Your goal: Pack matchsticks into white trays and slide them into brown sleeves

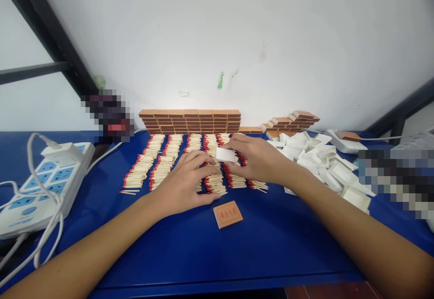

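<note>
Between the thumb and fingers of my right hand (252, 156) is a small white matchbox tray (225, 155), held above the rows of matches. My left hand (188, 177) is just left of the tray, fingers curved and thumb apart, over the red-tipped matches (140, 170); nothing shows in it. Several slanting rows of matches lie side by side, partly covered by both hands. Nearer to me, below the hands, an orange matchbox sleeve with red print (228, 214) lies flat on the blue table (190, 254).
Stacked matchboxes (190, 122) line the wall, with a lower stepped stack (293, 120) farther right. A heap of white trays (322, 159) lies at the right. On the left are a power strip (47, 186) and loose white cables (56, 226).
</note>
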Motion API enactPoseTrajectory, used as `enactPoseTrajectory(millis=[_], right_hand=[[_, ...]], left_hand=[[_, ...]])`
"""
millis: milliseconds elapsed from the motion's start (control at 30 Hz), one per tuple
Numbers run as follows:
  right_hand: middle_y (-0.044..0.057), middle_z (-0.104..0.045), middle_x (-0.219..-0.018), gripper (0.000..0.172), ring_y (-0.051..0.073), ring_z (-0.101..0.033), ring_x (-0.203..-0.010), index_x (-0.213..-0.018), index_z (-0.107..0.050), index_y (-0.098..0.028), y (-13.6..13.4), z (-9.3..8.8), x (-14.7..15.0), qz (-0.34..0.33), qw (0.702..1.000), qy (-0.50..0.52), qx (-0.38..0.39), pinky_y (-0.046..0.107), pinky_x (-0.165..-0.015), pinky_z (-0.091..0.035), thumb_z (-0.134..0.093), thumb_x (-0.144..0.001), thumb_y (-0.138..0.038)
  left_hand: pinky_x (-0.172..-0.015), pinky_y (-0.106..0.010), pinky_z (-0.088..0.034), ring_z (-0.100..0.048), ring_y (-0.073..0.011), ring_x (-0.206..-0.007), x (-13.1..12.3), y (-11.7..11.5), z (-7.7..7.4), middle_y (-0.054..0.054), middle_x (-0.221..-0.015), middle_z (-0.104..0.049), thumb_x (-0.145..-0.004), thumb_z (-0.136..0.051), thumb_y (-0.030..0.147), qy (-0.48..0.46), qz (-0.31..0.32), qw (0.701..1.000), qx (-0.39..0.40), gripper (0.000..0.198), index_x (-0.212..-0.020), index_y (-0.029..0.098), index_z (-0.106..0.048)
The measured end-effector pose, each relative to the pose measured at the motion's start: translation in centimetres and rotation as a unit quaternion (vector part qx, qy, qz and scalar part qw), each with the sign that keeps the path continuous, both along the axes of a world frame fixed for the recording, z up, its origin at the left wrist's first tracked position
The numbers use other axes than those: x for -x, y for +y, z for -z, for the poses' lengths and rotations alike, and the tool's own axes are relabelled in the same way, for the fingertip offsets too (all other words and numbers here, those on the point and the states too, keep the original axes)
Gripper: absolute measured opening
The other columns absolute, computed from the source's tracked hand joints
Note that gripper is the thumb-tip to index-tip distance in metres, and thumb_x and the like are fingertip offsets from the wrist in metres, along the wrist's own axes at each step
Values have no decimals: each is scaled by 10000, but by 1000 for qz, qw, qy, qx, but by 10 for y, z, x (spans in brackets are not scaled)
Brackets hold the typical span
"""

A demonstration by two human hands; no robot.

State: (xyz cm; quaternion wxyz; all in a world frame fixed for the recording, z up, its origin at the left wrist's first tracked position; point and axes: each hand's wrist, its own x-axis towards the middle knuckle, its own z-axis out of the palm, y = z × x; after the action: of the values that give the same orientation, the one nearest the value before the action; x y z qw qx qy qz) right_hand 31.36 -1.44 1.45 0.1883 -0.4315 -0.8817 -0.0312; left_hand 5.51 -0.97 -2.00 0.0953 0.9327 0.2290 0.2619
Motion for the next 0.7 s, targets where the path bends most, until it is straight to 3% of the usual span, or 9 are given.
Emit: enactPoseTrajectory(millis=[200, 367, 600, 700], right_hand=[[111, -679, -1051, 278, 231, -639, -862, -1127, -689, -147, 1, 1, -1, 23, 999, -21, -16, 339, -690, -437, -655, -945, -355], [146, -710, -1125, 318, 279, -672, -890, -1173, -698, -147, 7, -9, -17, 149, 983, -70, -76, 355, -673, -436, -626, -946, -357], [171, -685, -1173, 328, 316, -679, -953, -1156, -683, -144, 33, -17, -88, 380, 912, -137, -76, 368, -681, -434, -619, -921, -363], [191, -668, -1024, 275, 332, -657, -864, -1020, -676, -158, 36, -17, -132, 400, 910, -91, -60, 405, -675, -421, -648, -907, -407]], left_hand=[[-1147, -512, -412, -543, -315, -1302, 0, -1, -3, -87, -1311, -655, -833, -840, 538, 12, 0, 1000, 5, 505, -1229, 259, -697], [-1137, -518, -421, -545, -318, -1300, 1, 1, -1, -103, -1316, -656, -857, -833, 500, 22, -5, 1000, -15, 464, -1212, 234, -697], [-1085, -494, -448, -575, -291, -1228, 4, 5, 3, -87, -1245, -678, -895, -820, 393, 13, -10, 999, -43, 285, -1097, 216, -724], [-1077, -488, -448, -574, -289, -1234, 4, 4, 3, -85, -1237, -680, -909, -808, 379, 16, -9, 999, -47, 237, -1049, 207, -724]])
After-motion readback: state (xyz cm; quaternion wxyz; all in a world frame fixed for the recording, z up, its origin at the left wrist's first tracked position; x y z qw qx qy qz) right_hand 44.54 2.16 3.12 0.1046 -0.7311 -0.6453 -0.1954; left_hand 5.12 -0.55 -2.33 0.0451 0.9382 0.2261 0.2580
